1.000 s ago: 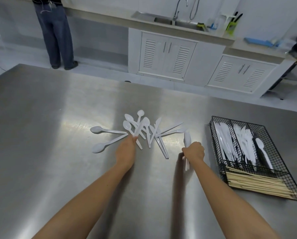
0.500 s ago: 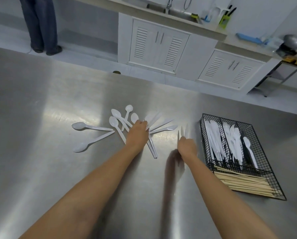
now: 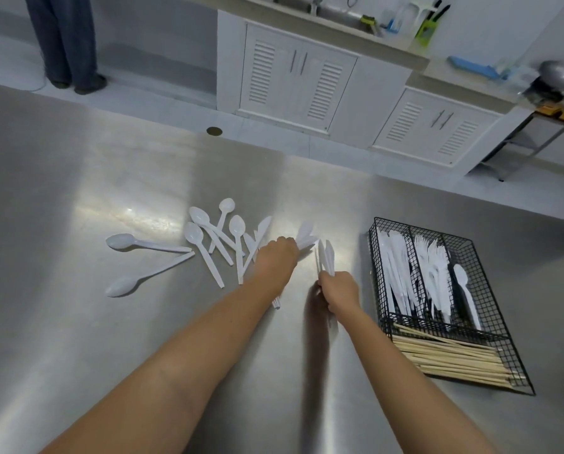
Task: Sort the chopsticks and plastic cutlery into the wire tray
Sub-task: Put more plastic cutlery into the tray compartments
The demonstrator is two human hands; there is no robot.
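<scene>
White plastic spoons (image 3: 208, 237) and knives lie scattered on the steel table (image 3: 77, 322). My left hand (image 3: 275, 257) rests closed on the right side of the pile, with knife tips (image 3: 307, 235) fanning out past its fingers. My right hand (image 3: 338, 290) holds a small upright bundle of white knives (image 3: 326, 257). To the right lies the black wire tray (image 3: 516, 365); its long slots hold white knives, forks (image 3: 433, 263) and one spoon (image 3: 464, 286), and its front slot holds wooden chopsticks (image 3: 447, 357).
Two spoons (image 3: 136, 280) lie apart at the left of the pile. Beyond the table's far edge are white cabinets (image 3: 293, 70), a sink counter, and a person's legs (image 3: 64, 44) at the back left.
My left hand has slid right across the pile and closed over some knives. My right hand has tilted its knife bundle upright. The camera has dipped and come closer.
</scene>
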